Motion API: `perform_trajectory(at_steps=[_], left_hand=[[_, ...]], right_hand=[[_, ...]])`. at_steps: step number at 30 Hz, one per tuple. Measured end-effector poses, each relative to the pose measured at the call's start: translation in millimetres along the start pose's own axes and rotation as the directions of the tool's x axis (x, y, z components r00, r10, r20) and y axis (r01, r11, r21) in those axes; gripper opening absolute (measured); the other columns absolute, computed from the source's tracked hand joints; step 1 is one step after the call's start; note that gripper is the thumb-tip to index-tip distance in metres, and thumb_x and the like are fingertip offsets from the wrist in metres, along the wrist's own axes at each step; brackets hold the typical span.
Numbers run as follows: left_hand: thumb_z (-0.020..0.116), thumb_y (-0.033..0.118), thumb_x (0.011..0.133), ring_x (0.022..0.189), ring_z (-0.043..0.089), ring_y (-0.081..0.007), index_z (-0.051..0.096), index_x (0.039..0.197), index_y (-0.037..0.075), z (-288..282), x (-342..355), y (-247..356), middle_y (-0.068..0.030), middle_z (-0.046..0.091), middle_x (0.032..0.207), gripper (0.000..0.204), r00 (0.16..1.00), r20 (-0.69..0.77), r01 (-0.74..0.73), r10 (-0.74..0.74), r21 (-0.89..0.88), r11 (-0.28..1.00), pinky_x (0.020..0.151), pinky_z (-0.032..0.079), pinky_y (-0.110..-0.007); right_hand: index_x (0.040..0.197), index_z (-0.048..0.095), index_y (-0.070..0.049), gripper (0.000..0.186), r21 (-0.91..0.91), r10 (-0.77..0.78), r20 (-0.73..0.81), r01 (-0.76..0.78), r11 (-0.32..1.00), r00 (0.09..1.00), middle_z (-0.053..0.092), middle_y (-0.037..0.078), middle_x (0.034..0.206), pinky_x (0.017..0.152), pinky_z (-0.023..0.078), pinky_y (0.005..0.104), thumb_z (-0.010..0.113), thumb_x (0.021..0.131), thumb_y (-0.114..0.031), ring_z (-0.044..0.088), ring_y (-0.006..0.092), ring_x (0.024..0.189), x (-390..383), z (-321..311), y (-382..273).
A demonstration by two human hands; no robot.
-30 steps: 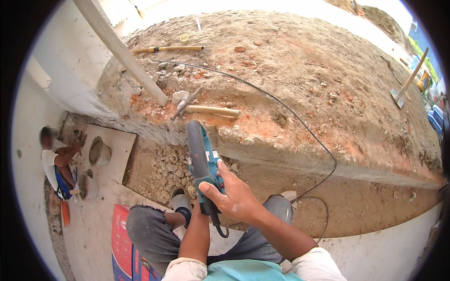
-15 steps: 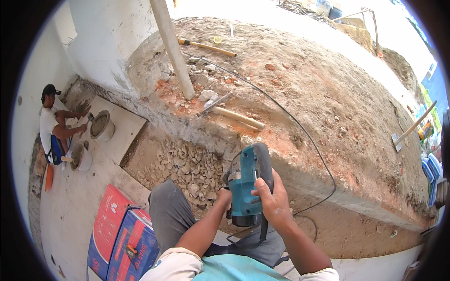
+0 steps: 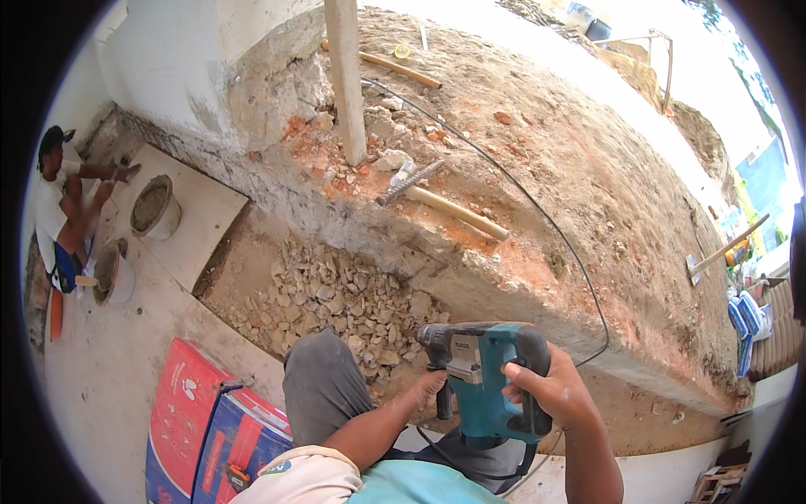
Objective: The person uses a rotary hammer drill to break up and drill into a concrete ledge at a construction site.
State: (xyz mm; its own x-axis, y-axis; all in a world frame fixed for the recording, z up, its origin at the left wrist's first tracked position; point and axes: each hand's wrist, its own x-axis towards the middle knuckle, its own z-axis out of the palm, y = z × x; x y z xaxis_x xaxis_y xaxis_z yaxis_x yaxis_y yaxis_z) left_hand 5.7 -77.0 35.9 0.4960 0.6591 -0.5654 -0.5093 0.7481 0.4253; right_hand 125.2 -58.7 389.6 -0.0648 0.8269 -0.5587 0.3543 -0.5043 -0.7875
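I hold a teal and black rotary hammer drill (image 3: 487,386) side-on over my lap, its black nose turned left. My right hand (image 3: 554,393) is closed round the rear handle, thumb over the near side. At the front, my left hand (image 3: 430,389) is closed on the side handle, partly hidden by the drill body. No bit shows in the nose. The drill's black cable (image 3: 525,470) drops from the handle. Just beyond the nose lies a heap of broken rubble (image 3: 336,298) in a trench below a concrete ledge.
On the ledge lie a wooden-handled pick (image 3: 457,212), another wooden handle (image 3: 399,69) and a long cable (image 3: 537,206), beside a leaning post (image 3: 344,84). Red and blue boxes (image 3: 189,395) stand at left. Further left, a person (image 3: 63,202) sits near two buckets of mortar (image 3: 156,208).
The drill has swung from pointing away from me to lying sideways, nose to the left, and sits lower and further right. Both hands moved with it. The person's hands have shifted.
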Motion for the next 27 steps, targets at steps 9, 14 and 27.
perform_trajectory(at_steps=[9,14,27], left_hand=[[0.068,0.014,0.080,0.053,0.056,-0.0152,0.064,0.077,0.004,45.1,-34.6,4.1,-0.0049,0.060,0.063,0.012,0.928,-0.339,-0.084,0.155,0.214,0.973,0.051,0.046,-0.032],[0.076,0.014,0.073,0.061,0.063,-0.0167,0.066,0.080,0.002,33.4,-40.7,12.6,-0.0076,0.067,0.071,0.017,0.890,-0.207,-0.281,0.407,0.454,0.846,0.058,0.049,-0.033],[0.070,0.004,0.077,0.090,0.067,-0.0189,0.062,0.099,-0.001,7.1,-5.8,38.7,-0.0121,0.070,0.095,0.024,0.607,-0.055,-0.710,0.793,0.411,0.572,0.078,0.051,-0.032]], right_hand=[[0.112,0.056,0.005,0.061,0.002,-0.141,-0.252,0.147,0.989,0.957,0.064,0.010,0.086,0.059,0.052,0.0272,0.082,0.074,-0.035,0.063,0.0152,0.066,-42.0,20.7,48.4],[0.114,0.055,0.006,0.072,0.076,-0.230,-0.311,0.266,0.961,0.922,0.065,0.011,0.086,0.059,0.053,0.0284,0.084,0.071,-0.045,0.063,0.0156,0.067,-78.9,26.6,80.2],[0.115,0.055,0.005,0.063,0.011,-0.448,-0.368,0.486,0.874,0.815,0.063,0.007,0.094,0.073,0.048,0.0273,0.078,0.079,-0.041,0.059,0.0137,0.082,-86.1,82.7,124.7]])
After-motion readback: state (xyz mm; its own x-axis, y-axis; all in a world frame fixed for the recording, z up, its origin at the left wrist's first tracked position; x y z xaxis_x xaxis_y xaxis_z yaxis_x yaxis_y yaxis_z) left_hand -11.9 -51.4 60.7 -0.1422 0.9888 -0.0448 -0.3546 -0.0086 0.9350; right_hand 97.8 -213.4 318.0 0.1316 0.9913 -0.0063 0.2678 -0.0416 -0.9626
